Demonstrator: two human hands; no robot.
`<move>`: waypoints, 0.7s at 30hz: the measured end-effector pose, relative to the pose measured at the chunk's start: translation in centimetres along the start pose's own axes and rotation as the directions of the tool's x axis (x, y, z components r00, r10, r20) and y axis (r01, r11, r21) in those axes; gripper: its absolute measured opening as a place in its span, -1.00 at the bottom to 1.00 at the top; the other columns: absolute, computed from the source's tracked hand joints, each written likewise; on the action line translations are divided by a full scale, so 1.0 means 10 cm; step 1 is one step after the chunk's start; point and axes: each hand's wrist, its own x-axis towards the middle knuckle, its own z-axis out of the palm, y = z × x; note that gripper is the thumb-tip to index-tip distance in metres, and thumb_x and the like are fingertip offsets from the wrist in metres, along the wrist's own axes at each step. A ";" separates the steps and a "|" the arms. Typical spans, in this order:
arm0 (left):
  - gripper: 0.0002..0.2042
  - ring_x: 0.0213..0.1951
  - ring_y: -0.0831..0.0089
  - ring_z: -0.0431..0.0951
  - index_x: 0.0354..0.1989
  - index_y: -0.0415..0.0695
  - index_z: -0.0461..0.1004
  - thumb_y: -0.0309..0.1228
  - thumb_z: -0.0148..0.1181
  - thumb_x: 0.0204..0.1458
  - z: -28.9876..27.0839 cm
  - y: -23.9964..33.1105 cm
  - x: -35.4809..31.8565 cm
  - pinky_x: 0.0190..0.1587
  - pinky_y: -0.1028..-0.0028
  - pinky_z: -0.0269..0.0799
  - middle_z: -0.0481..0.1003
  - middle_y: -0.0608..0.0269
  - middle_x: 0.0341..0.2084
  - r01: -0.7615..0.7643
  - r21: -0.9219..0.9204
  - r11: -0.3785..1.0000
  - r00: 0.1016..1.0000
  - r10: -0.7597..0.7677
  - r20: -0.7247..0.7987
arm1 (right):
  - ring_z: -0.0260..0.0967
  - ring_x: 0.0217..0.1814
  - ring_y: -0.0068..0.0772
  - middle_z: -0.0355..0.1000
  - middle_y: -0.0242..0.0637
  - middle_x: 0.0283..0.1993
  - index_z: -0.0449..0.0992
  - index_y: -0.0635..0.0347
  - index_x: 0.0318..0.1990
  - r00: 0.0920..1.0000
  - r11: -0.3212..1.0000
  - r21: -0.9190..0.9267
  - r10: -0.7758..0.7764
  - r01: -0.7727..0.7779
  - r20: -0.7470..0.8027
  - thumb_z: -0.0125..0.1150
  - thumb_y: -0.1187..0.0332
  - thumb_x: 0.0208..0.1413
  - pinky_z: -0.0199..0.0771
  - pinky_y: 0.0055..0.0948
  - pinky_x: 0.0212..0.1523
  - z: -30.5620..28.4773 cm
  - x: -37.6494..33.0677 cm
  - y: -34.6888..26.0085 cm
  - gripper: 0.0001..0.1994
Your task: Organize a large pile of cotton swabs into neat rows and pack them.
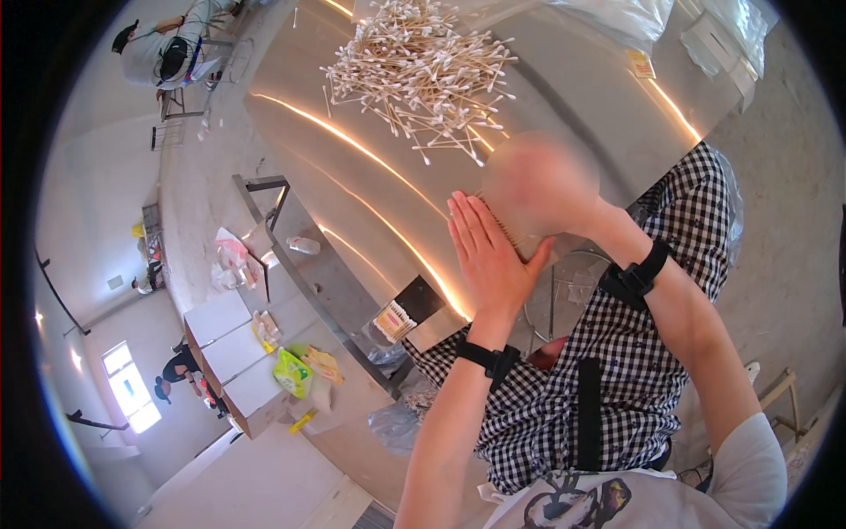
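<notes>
A large loose pile of cotton swabs (419,75) lies on the shiny metal table (352,167), with white tips and pale sticks. In front of it, near the table's close edge, my left hand (492,257) has its fingers stretched side by side and its thumb apart. Between fingers and thumb it braces a tight row of thin sticks (500,222), apparently cotton swabs. My right hand (542,183) meets the row from the other side; it is blurred, so its fingers cannot be made out. Both wrists wear black bands.
A small pack of swabs (394,322) sits by a dark square at the table's near left edge. Clear plastic bags (617,19) and a white box (712,44) lie far right. Left stand a metal frame (308,264) and a green bag (293,373). People are in the background.
</notes>
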 end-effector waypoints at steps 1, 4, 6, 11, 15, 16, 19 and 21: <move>0.14 0.48 -0.19 -0.12 0.38 -0.58 -0.09 0.23 0.25 -0.04 0.00 0.01 0.01 0.48 0.02 -0.15 -0.08 -0.43 0.41 -0.007 -0.002 1.000 1.000 0.007 0.001 | 0.34 -0.11 -0.30 0.40 -0.42 -0.28 0.58 0.04 -0.43 0.999 0.999 0.033 0.020 -0.018 -0.039 0.25 0.53 -0.10 0.33 -0.30 -0.01 0.01 0.03 -0.01 -0.89; 0.14 0.49 -0.15 -0.15 0.40 -0.54 -0.12 0.19 0.30 -0.05 0.02 -0.01 -0.04 0.48 0.04 -0.17 -0.11 -0.39 0.44 0.019 -0.033 0.999 1.000 -0.019 0.010 | 0.34 -0.11 -0.30 0.40 -0.41 -0.28 0.60 0.03 -0.43 0.996 1.000 0.012 -0.021 0.022 -0.085 0.33 0.45 -0.09 0.33 -0.29 0.00 0.15 0.07 -0.07 -0.94; 0.14 0.49 -0.14 -0.15 0.41 -0.52 -0.13 0.16 0.32 -0.06 0.03 -0.02 -0.05 0.48 0.02 -0.17 -0.10 -0.37 0.44 0.024 -0.062 0.998 1.000 -0.024 0.008 | 0.35 -0.11 -0.29 0.41 -0.41 -0.27 0.61 0.03 -0.42 0.996 0.999 -0.032 0.019 -0.021 -0.087 0.34 0.43 -0.08 0.34 -0.28 -0.01 0.17 0.12 -0.04 -0.95; 0.12 0.49 -0.10 -0.11 0.44 -0.43 -0.13 0.09 0.37 -0.07 0.00 -0.02 -0.07 0.47 -0.06 -0.20 -0.04 -0.28 0.44 0.027 -0.207 0.978 0.997 -0.040 -0.061 | 0.35 -0.04 -0.23 0.43 -0.41 -0.23 0.59 0.05 -0.41 0.971 0.962 -0.220 0.111 -0.159 -0.213 0.31 0.41 -0.04 0.36 -0.24 0.03 0.00 0.32 0.03 -0.98; -0.02 0.48 -0.06 -0.06 0.47 -0.34 -0.12 -0.03 0.31 0.04 -0.07 -0.14 -0.20 0.46 -0.12 -0.28 0.05 -0.14 0.42 0.064 -0.339 0.939 0.996 -0.083 -0.042 | 0.33 0.09 -0.17 0.43 -0.36 -0.11 0.56 0.05 -0.17 0.941 0.957 -0.223 0.106 -0.184 -0.322 0.28 0.38 0.07 0.32 -0.18 0.13 0.07 0.29 -0.18 -0.84; -0.08 0.48 -0.04 -0.04 0.47 -0.32 -0.12 -0.08 0.26 0.10 -0.07 -0.18 -0.24 0.46 -0.12 -0.31 0.08 -0.11 0.42 0.067 -0.390 0.918 0.997 -0.079 -0.014 | 0.32 0.18 -0.15 0.44 -0.32 -0.01 0.54 0.05 -0.06 0.943 0.957 -0.229 0.098 -0.176 -0.317 0.26 0.36 0.10 0.30 -0.16 0.20 0.13 0.25 -0.23 -0.77; -0.26 0.47 0.01 -0.02 0.47 -0.31 -0.11 -0.20 0.07 0.24 -0.13 -0.24 -0.39 0.47 -0.04 -0.30 0.09 -0.07 0.42 0.112 -0.625 0.773 0.977 -0.201 -0.073 | 0.17 0.42 -0.11 0.33 -0.22 0.26 0.46 0.11 0.11 0.956 0.923 -0.362 0.018 -0.129 -0.294 0.23 0.32 0.16 0.17 -0.12 0.39 0.39 0.18 -0.35 -0.64; -0.30 0.47 0.04 0.00 0.47 -0.31 -0.12 -0.22 0.00 0.29 -0.23 -0.29 -0.46 0.47 0.00 -0.28 0.09 -0.08 0.42 0.117 -0.672 0.731 0.960 -0.257 -0.112 | -0.05 0.57 -0.13 0.14 -0.19 0.46 0.36 0.19 0.26 0.982 0.893 -0.426 0.072 -0.142 -0.177 0.19 0.30 0.20 0.00 -0.06 0.50 0.51 0.10 -0.38 -0.53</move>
